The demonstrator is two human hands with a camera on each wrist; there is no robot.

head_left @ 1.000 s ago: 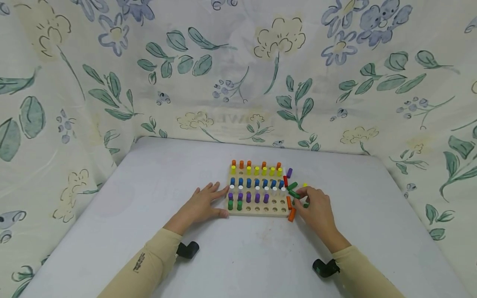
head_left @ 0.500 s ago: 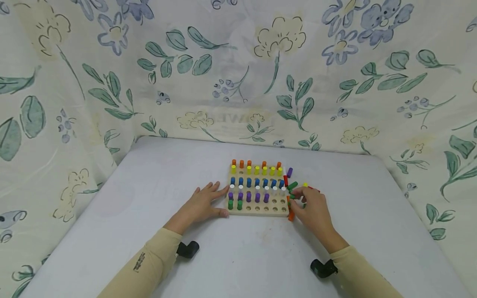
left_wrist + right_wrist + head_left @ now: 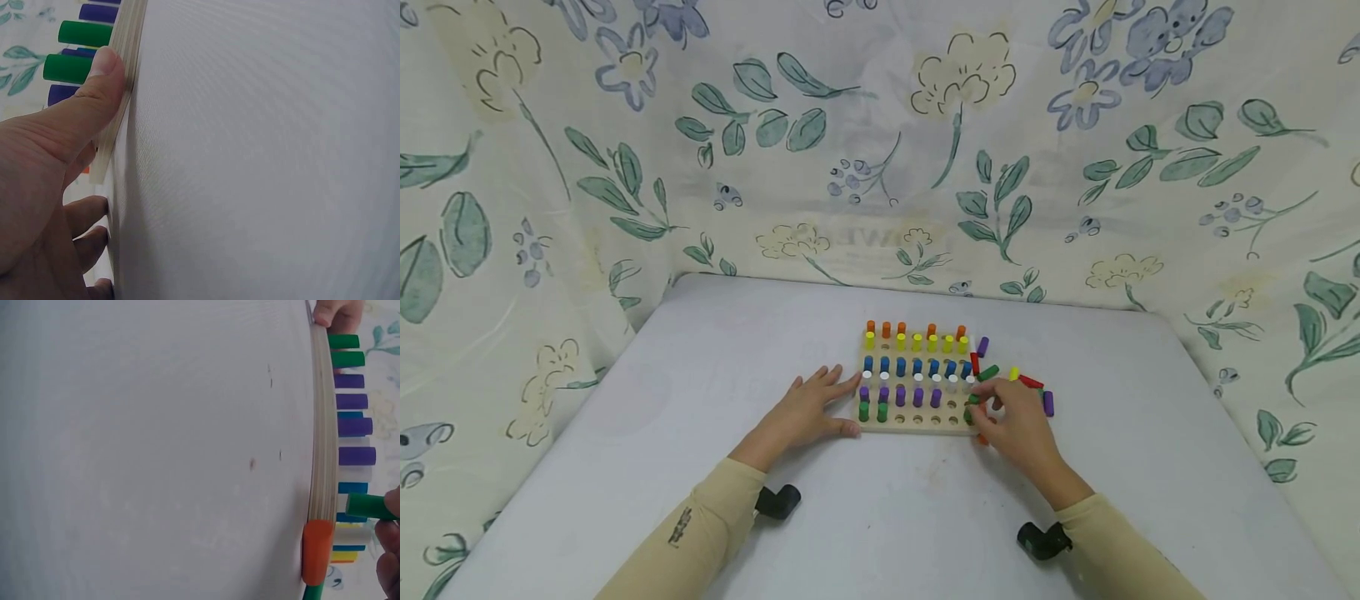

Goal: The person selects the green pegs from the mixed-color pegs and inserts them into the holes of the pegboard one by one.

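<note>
A wooden pegboard (image 3: 925, 429) carries rows of orange, yellow, blue, white, purple and green pegs. Its front row has two green pegs (image 3: 882, 412) at the left end. My left hand (image 3: 808, 410) touches the board's left side with straight fingers, its thumb against the front corner. Over the board's right front part, my right hand (image 3: 1021, 421) pinches a green peg (image 3: 365, 505) between thumb and fingers. In the right wrist view this peg is above the board, apart from the holes. The hand partly hides the board's right front corner.
Loose pegs lie right of the board: a purple peg (image 3: 983, 347), a red peg (image 3: 975, 363), a green peg (image 3: 988, 373), a yellow peg (image 3: 1014, 374) and another purple peg (image 3: 1048, 403). An orange peg (image 3: 317, 552) is by the board's near right corner. A floral cloth (image 3: 880, 150) hangs behind.
My right hand has picked a green peg from the loose ones and moved left with it over the board's right edge. My left hand has stayed in place.
</note>
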